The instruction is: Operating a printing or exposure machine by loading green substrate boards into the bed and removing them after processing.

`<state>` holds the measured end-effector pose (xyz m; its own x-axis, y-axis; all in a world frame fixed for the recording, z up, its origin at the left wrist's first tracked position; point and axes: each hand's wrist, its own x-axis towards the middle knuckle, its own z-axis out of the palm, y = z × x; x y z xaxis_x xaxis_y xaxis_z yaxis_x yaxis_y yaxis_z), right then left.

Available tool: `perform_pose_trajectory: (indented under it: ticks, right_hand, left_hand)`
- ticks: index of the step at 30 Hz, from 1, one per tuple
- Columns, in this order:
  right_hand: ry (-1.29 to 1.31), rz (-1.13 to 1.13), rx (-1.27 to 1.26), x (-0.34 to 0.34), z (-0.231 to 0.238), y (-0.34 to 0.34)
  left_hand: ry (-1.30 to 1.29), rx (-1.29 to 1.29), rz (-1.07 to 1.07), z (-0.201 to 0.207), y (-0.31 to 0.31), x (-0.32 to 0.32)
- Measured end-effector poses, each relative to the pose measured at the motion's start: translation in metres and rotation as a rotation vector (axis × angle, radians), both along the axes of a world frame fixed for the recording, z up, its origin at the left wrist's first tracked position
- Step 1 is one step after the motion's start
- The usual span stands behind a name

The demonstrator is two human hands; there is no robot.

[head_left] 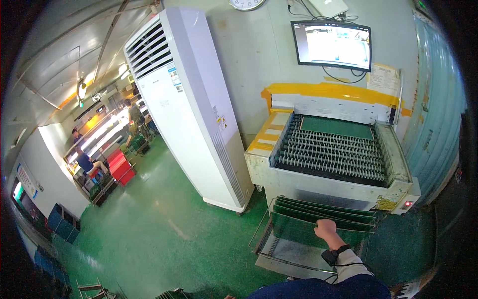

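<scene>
The thin, rectangular dark-green board [294,229] stood on edge toward four o'clock in the head view, its broad face exposed. Several similar thin green boards [308,209] stood in a row behind it, toward twelve o'clock, within the grey metal rack with thin rod sides [298,255].

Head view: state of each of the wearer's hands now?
Left hand: a sliver shows; state unclear.
Right hand: closed, holding a green board by its upper edge.

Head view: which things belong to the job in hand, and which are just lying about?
Apparently in the job: right hand; the green panel it grips; wire rack; roller machine; green sheet on its rollers.
Apparently just around: floor-standing air conditioner; wall clock; wall screen.
</scene>
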<state>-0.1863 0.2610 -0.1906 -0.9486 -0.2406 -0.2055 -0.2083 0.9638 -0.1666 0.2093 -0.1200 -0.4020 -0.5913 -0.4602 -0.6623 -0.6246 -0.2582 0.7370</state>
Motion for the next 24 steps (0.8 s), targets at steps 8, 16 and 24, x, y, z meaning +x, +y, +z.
perform_pose_trajectory:
  ticks: [8,16,24]
  right_hand:
    - [0.011,0.065,-0.033,0.005,0.002,0.000]
    - [0.158,0.089,-0.082,0.011,0.072,0.014]
    - [0.355,0.061,-0.151,0.031,0.174,0.029]
  left_hand:
    - [0.014,0.069,0.049,-0.003,0.000,0.001]
    - [0.023,0.197,0.135,-0.013,0.002,-0.001]
    - [0.026,0.428,0.359,-0.056,-0.011,0.007]
